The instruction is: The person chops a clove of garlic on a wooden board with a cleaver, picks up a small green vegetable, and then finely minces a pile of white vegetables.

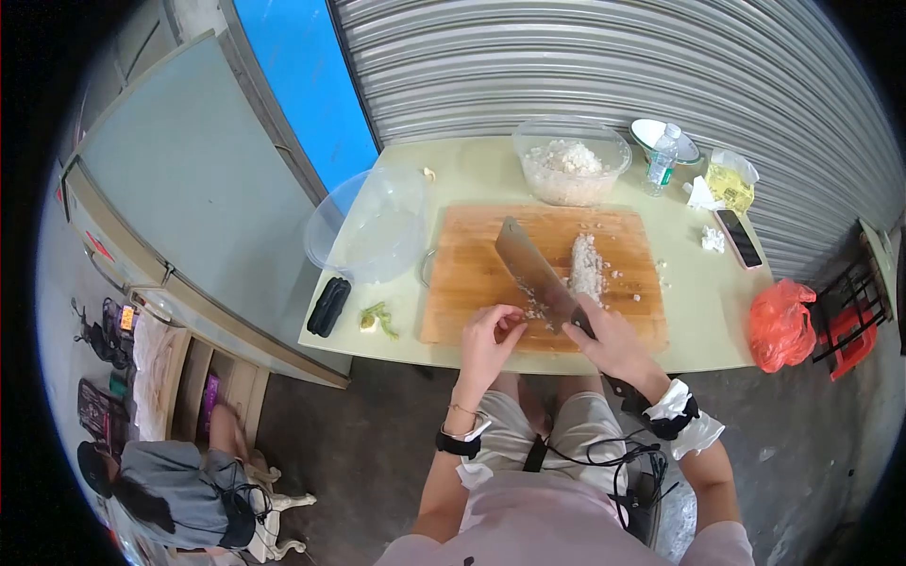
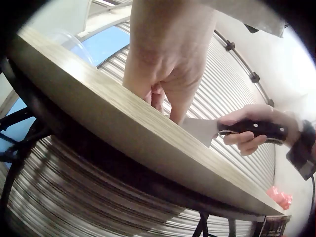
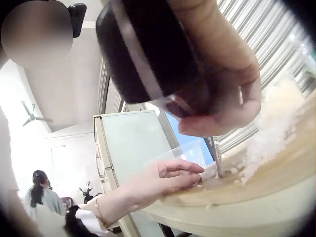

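Observation:
My right hand (image 1: 618, 341) grips the dark handle of a cleaver (image 1: 536, 271), whose broad blade slants toward the far left over the wooden cutting board (image 1: 462, 274). White crumbs cling near the blade's lower edge. Close by on the left, my left hand (image 1: 493, 341) is at the board's near edge, its fingers bent and thumb and fingertips together beside the blade. In the right wrist view the left fingers (image 3: 182, 170) are low at the board; I cannot tell whether they pinch a piece. A heap of finely chopped white food (image 1: 587, 267) lies right of the blade.
Behind the board stands a clear tub (image 1: 576, 193) of chopped white food; another clear tub (image 1: 377, 231) is on the left. Nearby are a black case (image 1: 328, 307), green scraps (image 1: 377, 319), a bottle (image 1: 663, 160), a phone (image 1: 738, 238) and a red bag (image 1: 781, 325). A person (image 1: 179, 495) sits at lower left.

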`<state>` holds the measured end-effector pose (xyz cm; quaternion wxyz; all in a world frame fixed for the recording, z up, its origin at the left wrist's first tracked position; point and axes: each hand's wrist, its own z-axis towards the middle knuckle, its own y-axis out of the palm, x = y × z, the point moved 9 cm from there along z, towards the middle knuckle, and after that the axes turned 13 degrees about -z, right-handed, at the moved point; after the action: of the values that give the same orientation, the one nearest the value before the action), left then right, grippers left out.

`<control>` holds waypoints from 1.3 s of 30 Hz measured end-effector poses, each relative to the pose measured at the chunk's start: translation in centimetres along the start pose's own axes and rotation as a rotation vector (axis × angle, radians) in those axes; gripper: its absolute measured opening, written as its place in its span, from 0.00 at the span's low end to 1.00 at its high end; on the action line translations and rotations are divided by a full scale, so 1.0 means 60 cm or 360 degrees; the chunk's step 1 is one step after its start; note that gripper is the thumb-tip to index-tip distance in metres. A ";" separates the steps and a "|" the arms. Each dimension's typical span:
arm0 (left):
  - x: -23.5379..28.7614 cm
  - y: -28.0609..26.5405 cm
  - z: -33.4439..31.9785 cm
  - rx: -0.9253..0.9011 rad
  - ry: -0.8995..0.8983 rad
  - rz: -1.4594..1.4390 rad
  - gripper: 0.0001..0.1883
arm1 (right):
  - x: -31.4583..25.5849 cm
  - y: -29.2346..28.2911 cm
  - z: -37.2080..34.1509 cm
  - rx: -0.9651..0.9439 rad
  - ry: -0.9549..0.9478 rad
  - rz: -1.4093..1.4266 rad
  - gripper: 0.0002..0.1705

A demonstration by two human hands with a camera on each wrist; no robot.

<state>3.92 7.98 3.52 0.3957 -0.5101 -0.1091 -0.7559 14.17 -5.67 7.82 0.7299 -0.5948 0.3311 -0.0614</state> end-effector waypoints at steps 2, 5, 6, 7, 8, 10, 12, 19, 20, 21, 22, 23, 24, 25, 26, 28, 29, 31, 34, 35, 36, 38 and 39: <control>0.000 0.000 -0.002 -0.0031 -0.0022 0.0008 0.10 | 0.008 0.006 0.001 0.0003 0.0016 0.0055 0.20; -0.003 0.004 -0.002 -0.0034 -0.0017 -0.0011 0.11 | 0.018 0.016 0.006 -0.0103 0.0075 0.0256 0.20; -0.002 0.002 -0.004 -0.0036 0.0002 -0.0032 0.12 | 0.011 0.005 0.005 -0.0054 0.0040 0.0317 0.19; -0.003 0.002 -0.005 -0.0054 -0.0004 -0.0011 0.12 | 0.003 -0.005 0.004 -0.0008 0.0008 0.0374 0.19; -0.004 -0.002 -0.004 -0.0031 -0.0014 -0.0006 0.12 | -0.005 -0.013 0.002 -0.0025 -0.0011 0.0370 0.19; 0.002 0.000 -0.005 -0.0055 0.0022 -0.0017 0.12 | -0.018 -0.039 -0.004 0.0054 -0.0054 0.0257 0.19; 0.004 0.000 -0.008 -0.0048 -0.0011 -0.0019 0.12 | -0.026 -0.037 -0.016 0.0083 -0.0040 0.0102 0.19; 0.007 0.002 -0.003 -0.0055 -0.0015 -0.0003 0.11 | -0.018 -0.001 -0.005 0.0107 -0.0026 -0.0171 0.18; 0.007 0.001 -0.002 -0.0062 -0.0035 -0.0016 0.11 | -0.021 -0.002 0.000 0.0111 -0.0046 -0.0203 0.19; 0.008 -0.001 0.000 -0.0042 -0.0027 -0.0006 0.11 | -0.023 -0.002 0.004 0.0116 -0.0069 -0.0203 0.19; 0.006 0.000 -0.001 -0.0030 -0.0018 -0.0010 0.11 | -0.023 -0.001 0.005 0.0100 -0.0075 -0.0221 0.19; 0.003 0.002 -0.004 -0.0017 -0.0012 -0.0021 0.11 | -0.023 0.000 0.006 0.0080 -0.0079 -0.0245 0.19; -0.002 0.001 -0.005 0.0005 -0.0017 -0.0025 0.11 | -0.024 0.000 0.006 0.0071 -0.0096 -0.0256 0.19; -0.006 0.003 -0.003 -0.0001 -0.0005 -0.0023 0.11 | -0.027 -0.006 0.007 0.0114 -0.0126 -0.0228 0.19; -0.009 0.006 -0.005 -0.0008 0.0011 -0.0020 0.11 | -0.029 -0.013 0.006 0.0160 -0.0155 -0.0198 0.19; -0.006 0.006 -0.004 -0.0019 0.0001 -0.0062 0.11 | -0.027 -0.020 0.000 0.0176 -0.0154 -0.0201 0.19; -0.006 0.004 -0.003 -0.0049 -0.0017 -0.0096 0.11 | -0.027 -0.023 0.000 0.0189 -0.0137 -0.0188 0.19; -0.002 -0.002 -0.003 -0.0059 -0.0019 -0.0098 0.11 | -0.031 -0.034 -0.007 0.0164 -0.0096 -0.0212 0.20; -0.007 0.007 -0.004 -0.0082 -0.0031 -0.0140 0.11 | -0.022 -0.038 -0.020 0.0115 -0.0032 -0.0334 0.22; -0.013 0.008 -0.004 -0.0084 -0.0049 -0.0145 0.12 | -0.023 -0.035 -0.024 0.0084 -0.0032 -0.0405 0.23; -0.015 0.010 -0.004 -0.0099 -0.0040 -0.0164 0.12 | -0.021 -0.032 -0.027 0.0093 -0.0011 -0.0418 0.23; -0.019 0.010 -0.005 -0.0066 -0.0019 -0.0134 0.12 | -0.013 -0.015 -0.025 0.0129 -0.0006 -0.0304 0.23; -0.019 0.010 -0.004 -0.0069 -0.0051 -0.0145 0.12 | -0.008 -0.009 -0.019 0.0119 -0.0029 -0.0268 0.23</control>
<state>4.37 7.98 2.27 0.3480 -0.5250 -0.1221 -0.7670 13.35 -6.57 8.44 0.7468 -0.5935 0.2707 -0.1296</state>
